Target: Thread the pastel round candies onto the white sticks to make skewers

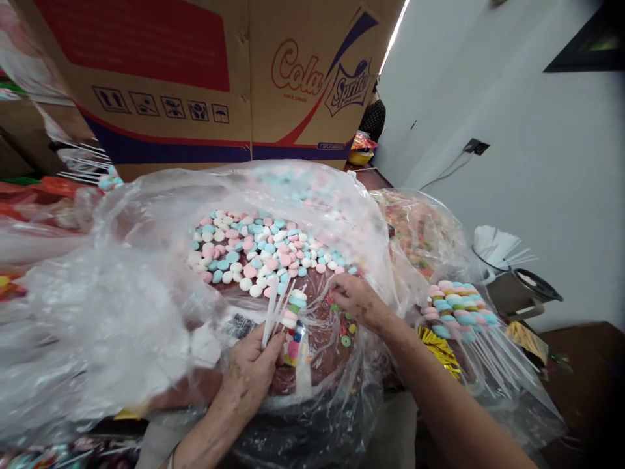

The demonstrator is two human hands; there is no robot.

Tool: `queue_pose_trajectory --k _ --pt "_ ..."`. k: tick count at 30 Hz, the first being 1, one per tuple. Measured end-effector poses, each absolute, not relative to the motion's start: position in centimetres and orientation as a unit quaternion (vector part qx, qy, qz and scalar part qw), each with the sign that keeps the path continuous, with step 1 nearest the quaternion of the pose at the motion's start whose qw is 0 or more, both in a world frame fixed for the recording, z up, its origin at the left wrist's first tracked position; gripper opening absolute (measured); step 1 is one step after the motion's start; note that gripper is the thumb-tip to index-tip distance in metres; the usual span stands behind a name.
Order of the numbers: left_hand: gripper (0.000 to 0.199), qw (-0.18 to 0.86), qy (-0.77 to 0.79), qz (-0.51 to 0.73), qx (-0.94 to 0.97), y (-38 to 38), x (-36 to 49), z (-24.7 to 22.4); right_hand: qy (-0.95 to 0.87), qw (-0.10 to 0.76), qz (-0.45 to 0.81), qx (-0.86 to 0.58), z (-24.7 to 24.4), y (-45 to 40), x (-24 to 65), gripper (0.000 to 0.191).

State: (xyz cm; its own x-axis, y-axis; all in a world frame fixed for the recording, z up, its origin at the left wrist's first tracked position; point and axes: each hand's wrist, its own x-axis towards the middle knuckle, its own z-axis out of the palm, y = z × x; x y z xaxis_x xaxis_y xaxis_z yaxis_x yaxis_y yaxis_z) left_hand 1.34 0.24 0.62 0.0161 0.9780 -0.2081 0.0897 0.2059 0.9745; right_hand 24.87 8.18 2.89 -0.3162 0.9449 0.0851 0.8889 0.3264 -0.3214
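White sticks in left hand, right hand near small rings

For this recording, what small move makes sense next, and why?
Perhaps the right hand should take one of the small ring candies: it is beside several, though whether it already holds one is unclear. The left hand grips white sticks with a short candy stack beside them; nearby skewers show yellow-green layers between pastel candies.

Two hands, one carton, dozens of candies
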Motion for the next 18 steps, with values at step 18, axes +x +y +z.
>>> queue_pose_trajectory --k 18 --pt "0.023 0.519 0.544 0.388 0.533 0.5 0.9 -0.6 -0.813 0.159 0.096 -0.552 1.5 6.9 23.8 0.018"
